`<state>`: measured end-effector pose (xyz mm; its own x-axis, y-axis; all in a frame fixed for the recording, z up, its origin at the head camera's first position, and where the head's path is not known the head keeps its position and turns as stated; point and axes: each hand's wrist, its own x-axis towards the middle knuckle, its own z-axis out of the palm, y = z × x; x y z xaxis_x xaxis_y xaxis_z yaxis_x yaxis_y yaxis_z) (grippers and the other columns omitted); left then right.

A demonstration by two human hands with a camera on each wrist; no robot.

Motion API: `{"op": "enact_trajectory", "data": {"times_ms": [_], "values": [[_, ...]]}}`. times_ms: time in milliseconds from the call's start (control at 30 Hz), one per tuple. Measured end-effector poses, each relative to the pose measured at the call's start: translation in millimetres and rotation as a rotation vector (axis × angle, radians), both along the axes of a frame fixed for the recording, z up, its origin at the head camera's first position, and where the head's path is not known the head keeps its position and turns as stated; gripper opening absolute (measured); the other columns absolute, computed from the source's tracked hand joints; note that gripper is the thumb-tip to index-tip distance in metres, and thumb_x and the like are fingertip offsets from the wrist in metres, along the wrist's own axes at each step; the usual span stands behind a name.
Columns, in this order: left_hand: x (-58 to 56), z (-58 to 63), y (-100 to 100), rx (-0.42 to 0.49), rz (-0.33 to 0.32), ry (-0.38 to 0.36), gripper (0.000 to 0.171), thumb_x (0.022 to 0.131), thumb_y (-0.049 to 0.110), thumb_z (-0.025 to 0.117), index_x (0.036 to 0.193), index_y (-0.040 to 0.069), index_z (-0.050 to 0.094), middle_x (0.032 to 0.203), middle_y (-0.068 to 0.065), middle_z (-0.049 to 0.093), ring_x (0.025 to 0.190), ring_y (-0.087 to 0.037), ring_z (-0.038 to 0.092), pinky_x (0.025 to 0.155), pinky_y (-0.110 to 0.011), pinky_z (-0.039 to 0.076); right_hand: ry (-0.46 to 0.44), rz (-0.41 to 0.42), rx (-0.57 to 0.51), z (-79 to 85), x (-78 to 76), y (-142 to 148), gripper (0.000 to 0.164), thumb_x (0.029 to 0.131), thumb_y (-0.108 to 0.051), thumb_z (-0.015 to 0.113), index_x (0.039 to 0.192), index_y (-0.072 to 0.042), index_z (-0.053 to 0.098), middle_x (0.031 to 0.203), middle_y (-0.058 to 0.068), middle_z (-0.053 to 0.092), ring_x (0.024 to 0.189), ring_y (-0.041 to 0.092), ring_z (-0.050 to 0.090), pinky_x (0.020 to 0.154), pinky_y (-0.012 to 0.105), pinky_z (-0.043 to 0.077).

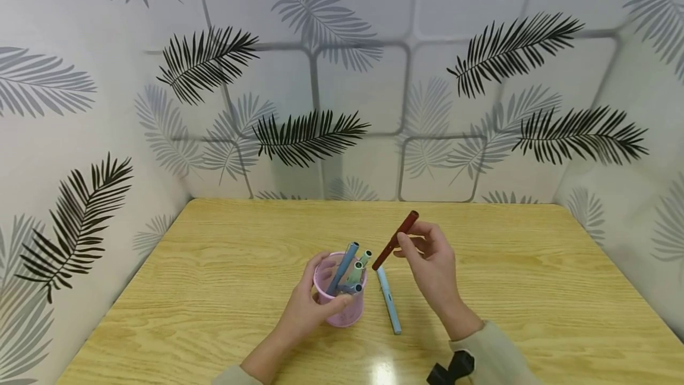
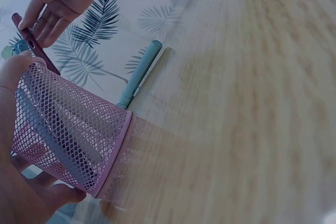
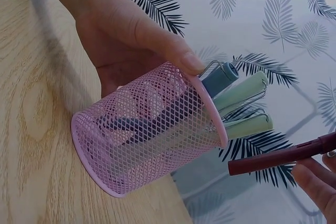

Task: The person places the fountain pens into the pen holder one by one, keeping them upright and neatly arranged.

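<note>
A pink mesh pen cup [image 1: 344,315] stands on the table, and my left hand [image 1: 304,308] grips it round its side, thumb at the rim. Inside it lean several pens: blue ones such as the blue pen [image 1: 343,269] and pale green ones such as the green pen [image 3: 251,125]. My right hand [image 1: 435,266] pinches a dark red pen [image 1: 395,240] between thumb and fingers, tilted, its lower end just right of the cup's rim and apart from it in the right wrist view. A light blue pen [image 1: 390,302] lies on the table between the cup and my right hand.
The wooden table [image 1: 224,266] runs back to a wall [image 1: 363,94] patterned with leaves. A black device [image 1: 451,367] is strapped at the right sleeve. Light glares off the table's near edge.
</note>
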<state>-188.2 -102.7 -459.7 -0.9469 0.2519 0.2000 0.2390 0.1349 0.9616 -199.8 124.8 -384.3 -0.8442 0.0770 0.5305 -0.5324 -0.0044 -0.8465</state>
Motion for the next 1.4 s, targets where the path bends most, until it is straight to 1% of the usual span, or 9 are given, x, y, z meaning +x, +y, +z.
{"op": "enact_trajectory", "data": {"times_ms": [100, 233, 533, 600, 667, 767, 967, 1167, 1400], "values": [[-0.2, -0.6, 0, -0.004, 0.002, 0.002, 0.078, 0.078, 0.026, 0.076, 0.139, 0.036, 0.028, 0.139, -0.003, 0.039, 0.125, -0.030, 0.039, 0.091, -0.045, 0.045, 0.062, 0.021, -0.025, -6.2, -6.0, 0, 0.021, 0.088, 0.005, 0.058, 0.108, 0.009, 0.051, 0.098, 0.017, 0.055, 0.080, 0.021, 0.063, 0.067, 0.035, 0.055], [-1.0, -0.6, 0, -0.009, 0.005, -0.002, 0.079, 0.078, 0.026, 0.076, 0.139, 0.036, 0.028, 0.139, -0.003, 0.039, 0.126, -0.029, 0.038, 0.092, -0.046, 0.044, 0.119, 0.041, -0.033, -6.8, -10.4, -3, 0.023, 0.089, 0.003, 0.059, 0.110, 0.007, 0.051, 0.099, 0.019, 0.055, 0.081, 0.022, 0.063, 0.068, 0.035, 0.055], [0.3, 1.2, 0, 0.000, 0.002, 0.010, 0.080, 0.079, 0.023, 0.076, 0.141, 0.029, 0.027, 0.141, -0.006, 0.037, 0.128, -0.032, 0.036, 0.092, -0.048, 0.044, 0.123, 0.070, -0.069, -6.1, -15.8, -11, 0.023, 0.089, 0.003, 0.059, 0.109, 0.008, 0.052, 0.098, 0.021, 0.056, 0.079, 0.020, 0.064, 0.066, 0.035, 0.056], [0.2, 1.2, 1, 0.001, 0.007, 0.005, 0.080, 0.079, 0.022, 0.076, 0.141, 0.030, 0.028, 0.140, -0.006, 0.038, 0.127, -0.032, 0.037, 0.091, -0.048, 0.044, 0.121, 0.084, -0.063, -6.5, -16.6, -13, 0.022, 0.088, 0.003, 0.059, 0.109, 0.007, 0.052, 0.098, 0.021, 0.056, 0.078, 0.021, 0.064, 0.066, 0.037, 0.055], [0.3, 1.4, 1, 0.001, 0.008, 0.003, 0.079, 0.078, 0.022, 0.076, 0.141, 0.031, 0.028, 0.140, -0.005, 0.038, 0.127, -0.031, 0.037, 0.091, -0.048, 0.044, 0.102, 0.098, -0.046, -6.5, -16.9, -14, 0.022, 0.088, 0.003, 0.059, 0.109, 0.007, 0.052, 0.098, 0.021, 0.056, 0.078, 0.023, 0.064, 0.066, 0.038, 0.055], [-0.3, 0.9, 1, -0.006, 0.007, -0.004, 0.079, 0.078, 0.024, 0.076, 0.140, 0.033, 0.028, 0.139, -0.004, 0.039, 0.127, -0.030, 0.037, 0.092, -0.047, 0.044, 0.037, 0.116, -0.012, -4.6, -15.1, -16, 0.020, 0.089, 0.003, 0.059, 0.108, 0.006, 0.053, 0.098, 0.020, 0.056, 0.080, 0.027, 0.064, 0.067, 0.040, 0.055], [-1.3, -1.4, 0, -0.017, 0.003, -0.004, 0.079, 0.078, 0.027, 0.076, 0.140, 0.034, 0.027, 0.139, -0.004, 0.039, 0.125, -0.030, 0.039, 0.090, -0.046, 0.045, -0.099, 0.117, 0.080, 6.2, -2.9, -21, 0.016, 0.090, 0.003, 0.057, 0.103, 0.009, 0.053, 0.097, 0.024, 0.058, 0.081, 0.042, 0.061, 0.066, 0.046, 0.054], [0.3, -0.2, 0, -0.013, 0.007, -0.007, 0.079, 0.078, 0.026, 0.076, 0.140, 0.035, 0.027, 0.138, -0.001, 0.040, 0.124, -0.027, 0.040, 0.091, -0.045, 0.045, -0.130, 0.115, 0.173, 9.0, 1.7, -23, 0.014, 0.091, 0.001, 0.056, 0.103, 0.009, 0.055, 0.098, 0.022, 0.059, 0.081, 0.038, 0.061, 0.064, 0.047, 0.054], [13.1, 25.4, 3, 0.010, -0.022, -0.025, 0.080, 0.080, 0.017, 0.074, 0.143, 0.020, 0.025, 0.140, -0.013, 0.038, 0.125, -0.032, 0.039, 0.094, -0.049, 0.042, -0.123, 0.138, 0.210, 3.7, 1.3, -22, 0.011, 0.091, 0.001, 0.057, 0.099, 0.008, 0.057, 0.090, 0.025, 0.060, 0.075, 0.037, 0.059, 0.060, 0.046, 0.054]]}}
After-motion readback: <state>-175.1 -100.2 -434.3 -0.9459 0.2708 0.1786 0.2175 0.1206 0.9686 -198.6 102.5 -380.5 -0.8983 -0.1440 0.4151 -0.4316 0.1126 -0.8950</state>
